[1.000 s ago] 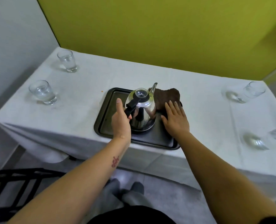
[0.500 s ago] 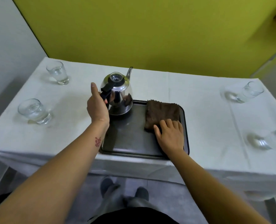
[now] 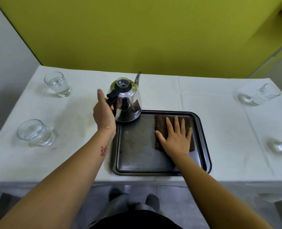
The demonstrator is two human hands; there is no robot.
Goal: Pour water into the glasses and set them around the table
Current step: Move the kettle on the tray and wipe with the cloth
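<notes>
My left hand (image 3: 104, 113) grips the black handle of a shiny steel kettle (image 3: 128, 100), which is upright above the far left corner of the dark tray (image 3: 137, 156). Whether the kettle touches the tray I cannot tell. My right hand (image 3: 176, 138) lies flat with straight fingers on a brown cloth (image 3: 161, 123) at the tray's right side. Several glasses with water stand on the white tablecloth: two at the left (image 3: 57, 84) (image 3: 35, 133), two at the right (image 3: 259, 95) (image 3: 280, 146).
The table (image 3: 203, 96) stands against a yellow-green wall, with a grey wall on the left. Its near edge runs just below the tray. My feet show on the grey floor under the edge.
My left hand has lifted the kettle from the tray's middle toward its far left corner. My right hand has spread flat on the cloth and slid with it toward the near right.
</notes>
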